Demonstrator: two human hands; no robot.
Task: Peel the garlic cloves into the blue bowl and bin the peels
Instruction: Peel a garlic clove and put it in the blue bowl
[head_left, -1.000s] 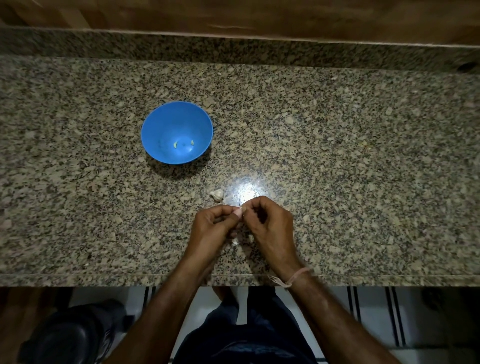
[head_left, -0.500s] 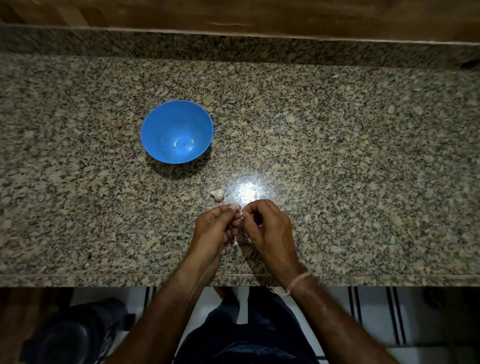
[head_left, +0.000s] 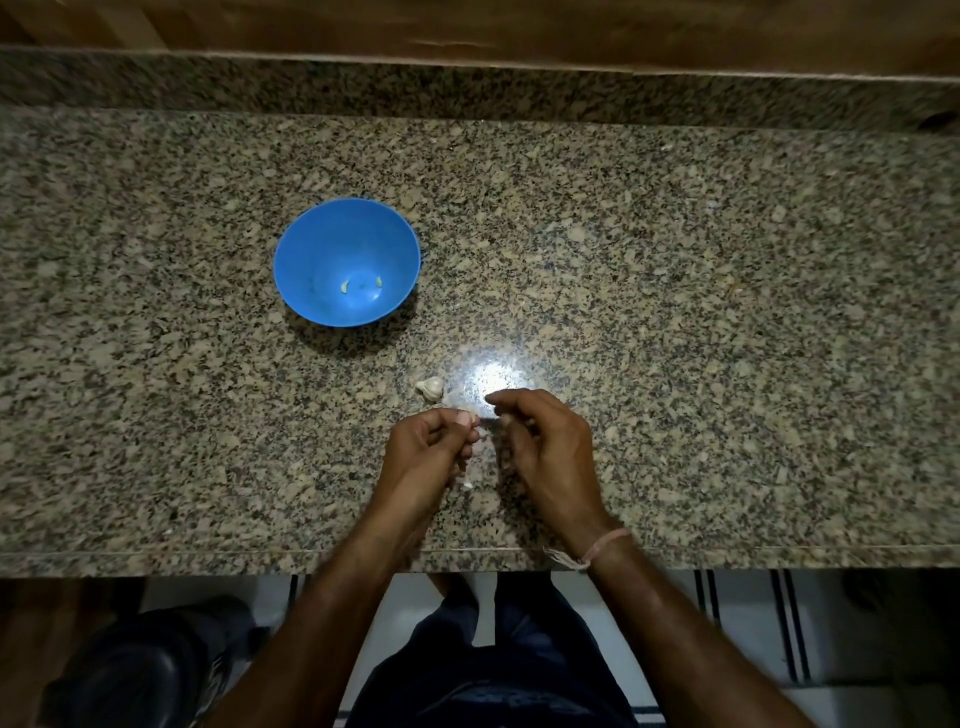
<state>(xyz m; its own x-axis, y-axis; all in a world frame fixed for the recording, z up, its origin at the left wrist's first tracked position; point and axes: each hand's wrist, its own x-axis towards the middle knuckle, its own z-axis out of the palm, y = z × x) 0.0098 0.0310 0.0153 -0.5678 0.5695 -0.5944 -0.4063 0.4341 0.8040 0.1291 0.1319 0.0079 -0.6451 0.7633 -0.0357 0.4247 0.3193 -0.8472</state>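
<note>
Blue bowl (head_left: 311, 249) on speckled granite counter (head_left: 675, 312)

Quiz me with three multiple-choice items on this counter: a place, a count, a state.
1. Cloves in the blue bowl: A none; B five; C two.
2. The loose garlic piece lies: A in the bowl; B on the counter between bowl and left hand; C by the back wall.
3. The bowl is: A upright; B overturned; C lifted.
C: two pale cloves on its floor. B: it rests on granite just beyond the left hand. A: rim up, base on the counter.
</note>
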